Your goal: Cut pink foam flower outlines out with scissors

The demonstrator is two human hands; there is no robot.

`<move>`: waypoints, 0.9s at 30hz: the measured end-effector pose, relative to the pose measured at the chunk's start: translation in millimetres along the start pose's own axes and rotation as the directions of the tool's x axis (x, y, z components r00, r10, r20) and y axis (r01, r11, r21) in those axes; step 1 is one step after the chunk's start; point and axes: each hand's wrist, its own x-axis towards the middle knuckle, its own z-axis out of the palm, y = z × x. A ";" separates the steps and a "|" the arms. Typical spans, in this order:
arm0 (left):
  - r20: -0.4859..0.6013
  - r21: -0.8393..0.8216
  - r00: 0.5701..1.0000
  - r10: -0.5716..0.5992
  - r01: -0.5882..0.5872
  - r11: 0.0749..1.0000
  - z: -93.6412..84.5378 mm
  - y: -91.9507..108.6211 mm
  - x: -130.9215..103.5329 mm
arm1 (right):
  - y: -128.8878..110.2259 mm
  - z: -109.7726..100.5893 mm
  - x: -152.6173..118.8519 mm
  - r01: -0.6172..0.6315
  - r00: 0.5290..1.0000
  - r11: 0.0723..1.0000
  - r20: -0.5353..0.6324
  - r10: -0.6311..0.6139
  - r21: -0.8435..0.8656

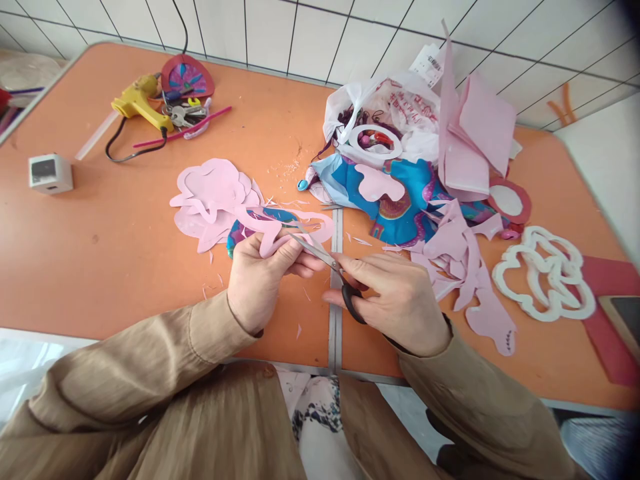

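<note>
My left hand [266, 267] pinches a pink paper cutout [270, 241] shaped like a looping outline, held just above the table. In my right hand [400, 293] are scissors [353, 300] with black handles. Their blades lie across the pink paper beside my left thumb; whether they are cutting into it I cannot tell. Beneath the paper, a blue and purple patterned cloth piece [234, 239] is partly hidden. Just beyond my left hand sits a pile of pink cloud-shaped cutouts [215, 187]. Thin paper slivers are scattered around both hands.
Pink scraps [450, 247], white cloud-shaped frames [545, 273] and red sheets [610, 287] lie right. Behind them are blue patterned fabric [405, 200], a plastic bag [415, 107] and folded pink sheets [470, 133]. A yellow glue gun [143, 103], keys [185, 115] and a white cube [50, 173] are left.
</note>
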 end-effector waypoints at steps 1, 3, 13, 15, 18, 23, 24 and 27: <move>0.000 0.004 1.000 0.000 0.000 1.000 -0.1 0.1 0.0 | -0.1 0.1 0.1 0.000 1.000 1.000 -0.003 0.000 -0.003; 0.001 0.006 1.000 -0.003 0.003 1.000 -0.3 0.4 0.1 | -0.4 0.2 0.2 0.003 1.000 1.000 -0.009 -0.003 -0.010; 0.015 -0.003 1.000 -0.014 0.014 1.000 -0.7 1.2 0.3 | 0.9 2.1 -0.9 0.025 0.999 0.999 -0.037 -0.026 -0.026; 0.010 0.002 1.000 -0.016 0.015 1.000 -0.6 1.3 0.2 | 0.5 1.4 -0.5 0.038 0.999 0.999 -0.036 -0.039 -0.035; 0.014 -0.006 1.000 -0.015 0.015 1.000 0.1 2.0 0.4 | -1.3 -1.1 0.8 0.043 0.999 0.998 -0.023 -0.044 -0.040; 0.031 0.021 0.999 -0.008 0.007 1.000 0.0 2.8 1.0 | -3.8 -4.1 3.7 0.071 0.997 0.996 -0.030 -0.073 -0.059; 0.034 0.036 0.999 -0.008 0.007 0.999 -0.3 2.7 1.0 | -4.0 -4.3 4.3 0.082 0.996 0.995 -0.040 -0.084 -0.059; 0.041 0.072 0.999 -0.011 0.008 0.997 -1.4 2.4 1.1 | -4.5 -4.7 6.0 0.099 0.993 0.994 -0.060 -0.102 -0.051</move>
